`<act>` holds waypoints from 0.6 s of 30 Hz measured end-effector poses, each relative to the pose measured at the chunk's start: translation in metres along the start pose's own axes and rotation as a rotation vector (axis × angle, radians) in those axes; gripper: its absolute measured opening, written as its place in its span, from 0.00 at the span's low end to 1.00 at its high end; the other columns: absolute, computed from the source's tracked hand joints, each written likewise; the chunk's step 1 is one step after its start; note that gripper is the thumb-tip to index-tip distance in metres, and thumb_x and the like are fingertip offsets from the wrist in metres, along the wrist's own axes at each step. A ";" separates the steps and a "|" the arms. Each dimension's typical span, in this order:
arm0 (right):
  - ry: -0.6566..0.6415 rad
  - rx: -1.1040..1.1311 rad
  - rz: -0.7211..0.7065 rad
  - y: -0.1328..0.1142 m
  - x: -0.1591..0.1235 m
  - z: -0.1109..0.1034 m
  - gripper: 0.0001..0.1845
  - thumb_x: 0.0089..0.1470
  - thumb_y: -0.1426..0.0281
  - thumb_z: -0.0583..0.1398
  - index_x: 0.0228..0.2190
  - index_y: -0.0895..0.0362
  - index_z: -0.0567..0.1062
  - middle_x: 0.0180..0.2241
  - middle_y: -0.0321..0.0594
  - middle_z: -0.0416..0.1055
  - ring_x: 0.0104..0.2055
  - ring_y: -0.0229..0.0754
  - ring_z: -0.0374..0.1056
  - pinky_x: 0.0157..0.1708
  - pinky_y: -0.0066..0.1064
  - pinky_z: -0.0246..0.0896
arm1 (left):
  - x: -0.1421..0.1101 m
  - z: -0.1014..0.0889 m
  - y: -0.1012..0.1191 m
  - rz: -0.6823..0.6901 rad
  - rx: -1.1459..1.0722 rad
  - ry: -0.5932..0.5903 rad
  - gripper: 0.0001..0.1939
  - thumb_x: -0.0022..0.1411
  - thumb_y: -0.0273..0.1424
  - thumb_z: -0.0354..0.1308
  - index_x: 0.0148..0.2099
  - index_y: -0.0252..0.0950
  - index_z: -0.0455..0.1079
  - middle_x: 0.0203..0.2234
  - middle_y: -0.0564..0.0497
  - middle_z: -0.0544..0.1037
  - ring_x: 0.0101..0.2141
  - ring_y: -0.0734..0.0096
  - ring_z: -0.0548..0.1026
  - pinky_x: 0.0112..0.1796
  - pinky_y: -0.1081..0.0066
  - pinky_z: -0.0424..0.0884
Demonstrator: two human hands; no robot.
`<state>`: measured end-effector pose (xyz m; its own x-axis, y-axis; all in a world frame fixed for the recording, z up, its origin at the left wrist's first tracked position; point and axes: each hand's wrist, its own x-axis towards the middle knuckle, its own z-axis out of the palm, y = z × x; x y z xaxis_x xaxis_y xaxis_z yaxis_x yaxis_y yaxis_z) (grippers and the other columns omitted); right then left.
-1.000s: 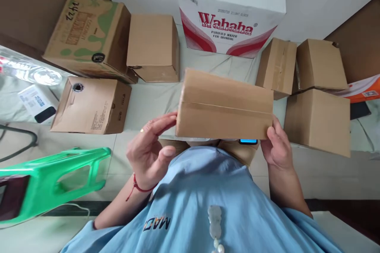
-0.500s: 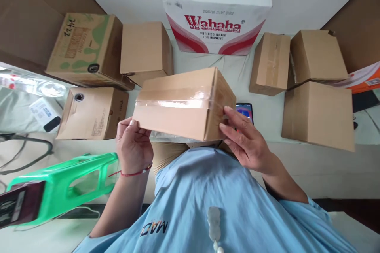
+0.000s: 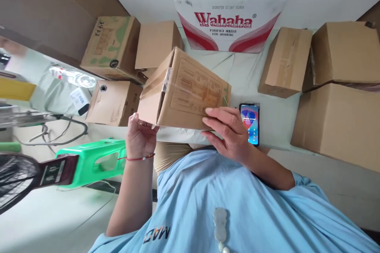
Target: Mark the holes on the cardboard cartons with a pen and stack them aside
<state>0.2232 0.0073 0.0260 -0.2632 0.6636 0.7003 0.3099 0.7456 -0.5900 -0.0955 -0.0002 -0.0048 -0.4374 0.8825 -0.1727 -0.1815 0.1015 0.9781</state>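
Note:
A taped brown cardboard box (image 3: 194, 91) is held up tilted in front of me, its printed side facing up and right. My left hand (image 3: 141, 136) grips the box's lower left edge, thumb on the near face and fingers beneath. My right hand (image 3: 228, 134) supports the printed side at its lower edge, fingers pressed against the cardboard and its thumb below. A phone (image 3: 249, 124) with a lit screen lies on the table just beyond my right hand. Behind the held box stands a plain cardboard box (image 3: 156, 45).
A white Wahaha carton (image 3: 230, 19) stands at the back. Left are a green-printed box (image 3: 108, 43), a smaller box (image 3: 108, 102) and a plastic bottle (image 3: 74, 77). Several cardboard boxes (image 3: 350, 118) sit at right. A green stool (image 3: 97, 162) carries a bug-zapper racket (image 3: 53, 172).
The box has been turned from its long taped face to show its printed side. My right hand has moved left along with it, uncovering the phone. The view has shifted leftward.

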 end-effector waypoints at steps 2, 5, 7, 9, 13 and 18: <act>-0.029 0.050 -0.007 0.001 -0.001 0.001 0.30 0.72 0.66 0.63 0.72 0.43 0.70 0.69 0.44 0.75 0.68 0.56 0.73 0.67 0.57 0.74 | 0.001 0.001 -0.004 -0.018 -0.049 0.067 0.25 0.58 0.56 0.73 0.36 0.42 0.70 0.31 0.57 0.83 0.40 0.66 0.83 0.39 0.68 0.78; -0.086 0.066 -0.099 -0.001 0.001 -0.004 0.42 0.71 0.70 0.61 0.79 0.47 0.56 0.72 0.47 0.71 0.73 0.56 0.67 0.73 0.59 0.66 | -0.008 0.006 -0.001 -0.054 -0.135 0.141 0.25 0.55 0.53 0.76 0.35 0.41 0.70 0.28 0.57 0.81 0.35 0.71 0.81 0.41 0.70 0.80; -0.116 0.031 -0.101 -0.001 0.002 -0.012 0.46 0.69 0.70 0.61 0.81 0.48 0.50 0.75 0.47 0.67 0.76 0.55 0.64 0.79 0.61 0.54 | -0.018 0.009 0.008 -0.066 -0.177 0.153 0.24 0.56 0.52 0.76 0.34 0.41 0.71 0.26 0.57 0.79 0.32 0.73 0.80 0.42 0.70 0.80; -0.138 0.047 -0.024 0.002 -0.001 -0.021 0.48 0.69 0.69 0.61 0.81 0.45 0.49 0.79 0.43 0.60 0.80 0.56 0.58 0.82 0.63 0.46 | -0.030 0.011 0.021 -0.060 -0.200 0.145 0.21 0.57 0.51 0.75 0.35 0.41 0.74 0.26 0.57 0.79 0.31 0.74 0.79 0.43 0.72 0.80; -0.153 0.220 0.234 0.012 -0.019 -0.031 0.47 0.70 0.62 0.61 0.81 0.41 0.48 0.83 0.35 0.45 0.85 0.55 0.44 0.82 0.61 0.47 | -0.043 0.017 0.044 0.051 -0.131 0.108 0.17 0.61 0.48 0.71 0.43 0.41 0.82 0.35 0.51 0.85 0.38 0.71 0.83 0.44 0.74 0.79; -0.073 0.486 0.566 0.024 -0.052 -0.026 0.46 0.66 0.57 0.64 0.79 0.45 0.57 0.83 0.36 0.49 0.85 0.54 0.45 0.82 0.57 0.48 | -0.041 0.022 0.045 0.039 -0.041 0.039 0.17 0.58 0.46 0.72 0.43 0.39 0.84 0.40 0.47 0.87 0.42 0.68 0.84 0.45 0.73 0.79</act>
<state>0.2679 -0.0116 -0.0142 -0.2489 0.9435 0.2186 -0.0184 0.2210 -0.9751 -0.0670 -0.0214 0.0491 -0.4789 0.8667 -0.1399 -0.1989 0.0481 0.9788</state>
